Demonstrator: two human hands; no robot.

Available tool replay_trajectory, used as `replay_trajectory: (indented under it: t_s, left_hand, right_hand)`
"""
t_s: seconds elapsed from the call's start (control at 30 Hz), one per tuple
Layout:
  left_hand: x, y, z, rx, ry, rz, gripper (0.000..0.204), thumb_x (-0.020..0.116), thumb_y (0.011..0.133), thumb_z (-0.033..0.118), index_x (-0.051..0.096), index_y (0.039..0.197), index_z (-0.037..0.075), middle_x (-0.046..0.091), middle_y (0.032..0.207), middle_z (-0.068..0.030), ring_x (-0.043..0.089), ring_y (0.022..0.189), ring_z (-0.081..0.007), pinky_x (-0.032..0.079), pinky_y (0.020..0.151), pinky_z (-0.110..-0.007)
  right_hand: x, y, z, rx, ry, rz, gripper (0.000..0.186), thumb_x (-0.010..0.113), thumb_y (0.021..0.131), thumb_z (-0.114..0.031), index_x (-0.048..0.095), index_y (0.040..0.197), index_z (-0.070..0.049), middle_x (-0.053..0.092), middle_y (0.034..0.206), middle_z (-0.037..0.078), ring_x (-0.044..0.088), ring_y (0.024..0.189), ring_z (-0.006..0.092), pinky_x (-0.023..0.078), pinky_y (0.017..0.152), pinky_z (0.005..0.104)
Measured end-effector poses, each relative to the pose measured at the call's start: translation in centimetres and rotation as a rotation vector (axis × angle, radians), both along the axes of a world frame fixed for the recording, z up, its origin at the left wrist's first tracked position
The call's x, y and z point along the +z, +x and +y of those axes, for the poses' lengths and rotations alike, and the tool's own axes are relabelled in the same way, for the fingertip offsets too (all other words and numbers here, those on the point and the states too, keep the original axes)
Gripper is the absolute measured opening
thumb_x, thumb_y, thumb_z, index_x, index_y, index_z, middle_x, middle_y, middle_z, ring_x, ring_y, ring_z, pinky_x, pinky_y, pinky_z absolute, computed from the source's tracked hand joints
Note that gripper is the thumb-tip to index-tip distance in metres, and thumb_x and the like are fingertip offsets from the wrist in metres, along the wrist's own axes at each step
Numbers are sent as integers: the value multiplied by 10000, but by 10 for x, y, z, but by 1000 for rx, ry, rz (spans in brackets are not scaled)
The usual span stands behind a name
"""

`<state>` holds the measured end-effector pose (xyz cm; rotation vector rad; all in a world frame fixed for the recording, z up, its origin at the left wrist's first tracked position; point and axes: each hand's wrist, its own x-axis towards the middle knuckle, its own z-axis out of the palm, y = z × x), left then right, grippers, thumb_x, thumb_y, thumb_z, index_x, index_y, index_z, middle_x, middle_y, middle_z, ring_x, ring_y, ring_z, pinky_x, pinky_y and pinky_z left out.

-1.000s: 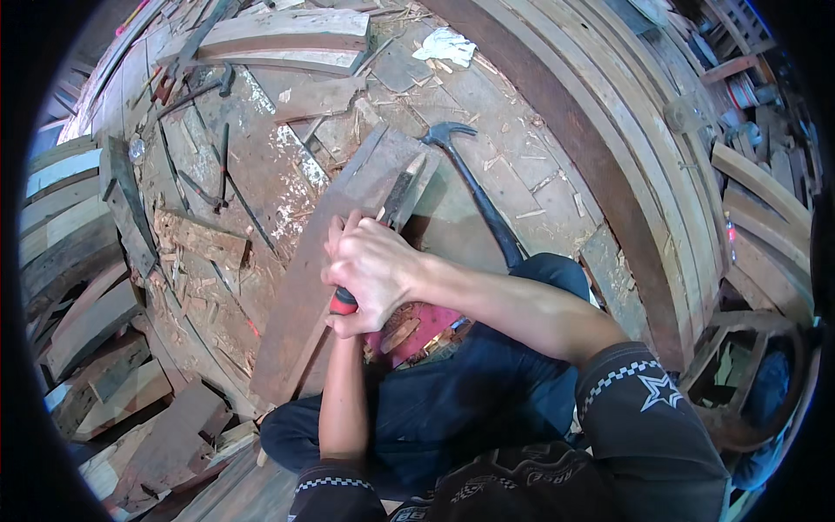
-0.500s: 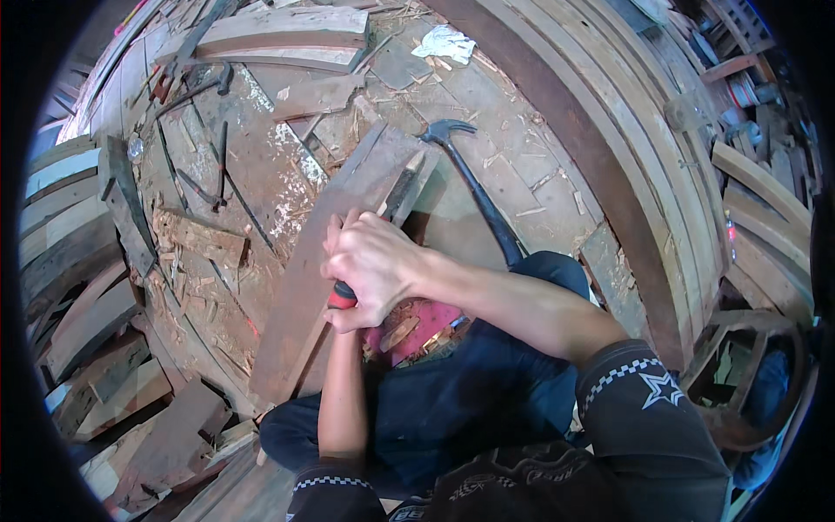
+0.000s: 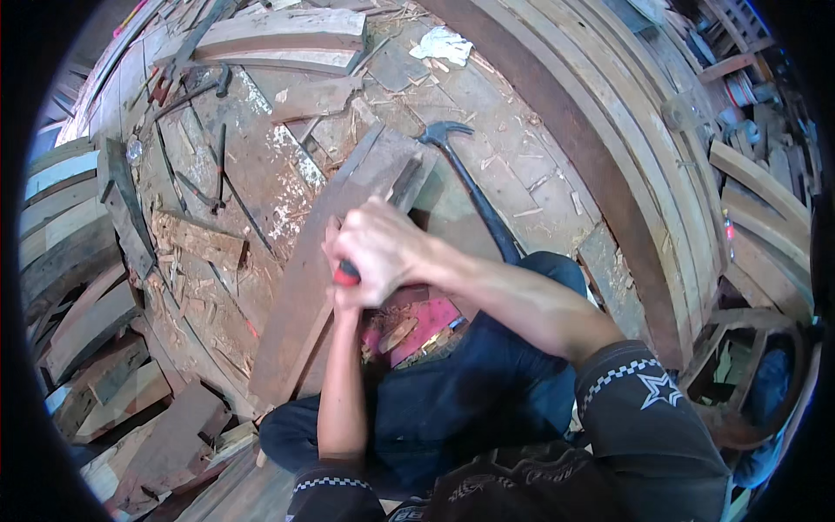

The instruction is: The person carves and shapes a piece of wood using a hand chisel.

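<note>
Both my hands are closed together round a tool with a red and black handle (image 3: 346,275). My right hand (image 3: 387,244) lies over the top, slightly blurred. Lower down, my left hand (image 3: 357,294) grips near the handle's butt, its fingers partly covered. The tool's working end is hidden by the hands, so its kind is unclear. Under them, a long brown board (image 3: 300,304) slants from my left knee toward the far middle, with a narrow grooved edge past the knuckles. Right of it, a dark claw hammer (image 3: 478,196) lies on the floor, its handle reaching my right knee.
A pink piece (image 3: 426,317) strewn with chips lies between my legs. Pincers (image 3: 209,196) and another hammer (image 3: 196,94) are on the floor at left. Stacked timbers (image 3: 78,217) line the left, long beams (image 3: 600,139) the right. A white cloth (image 3: 441,45) lies far off.
My clasped hands have moved slightly forward along the board with the handle. The dark metal part that showed past the knuckles before is now out of sight.
</note>
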<state>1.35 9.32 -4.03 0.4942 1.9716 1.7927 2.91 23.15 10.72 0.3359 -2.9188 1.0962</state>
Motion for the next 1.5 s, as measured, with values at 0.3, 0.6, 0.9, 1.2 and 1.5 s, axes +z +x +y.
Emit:
replay_trajectory:
  t_s: [0.3,0.6,0.9,1.2,1.5]
  left_hand:
    - [-6,-2,0,1,-97,108,344,615,809,225,559,1077,17,564,1126,-155,558,1031,-292,435,879,-399]
    - [-9,-7,-6,45,-228,256,300,622,801,164,570,1052,7,566,1127,-181,563,1035,-331,424,882,-424]
    - [42,-16,34,17,-230,777,177,617,723,48,599,887,-18,628,759,-175,634,737,-377,483,633,-449]
    - [47,-22,7,67,-308,217,275,555,883,85,512,1144,9,511,1179,-236,578,963,-423,470,803,-458]
    - [126,11,15,-18,-373,1003,290,579,878,75,521,1145,-24,481,1105,-278,510,1020,-449,406,894,-481]
  right_hand:
    - [-1,1,2,-25,-3,4,475,623,583,-528,634,545,-54,542,481,169,581,492,358,469,539,455]
    - [-9,3,-11,62,13,147,477,631,555,-501,645,555,-24,537,468,180,571,470,375,462,483,449]
    - [0,-3,39,-160,-95,343,383,650,594,-451,584,578,-74,530,509,146,552,492,360,428,476,433]
    - [60,37,48,-348,-354,825,386,605,652,-376,515,607,-3,483,544,188,533,510,341,394,499,405]
    - [13,97,121,-856,-1460,820,605,542,842,-612,531,632,-45,474,528,4,419,451,115,316,446,290]
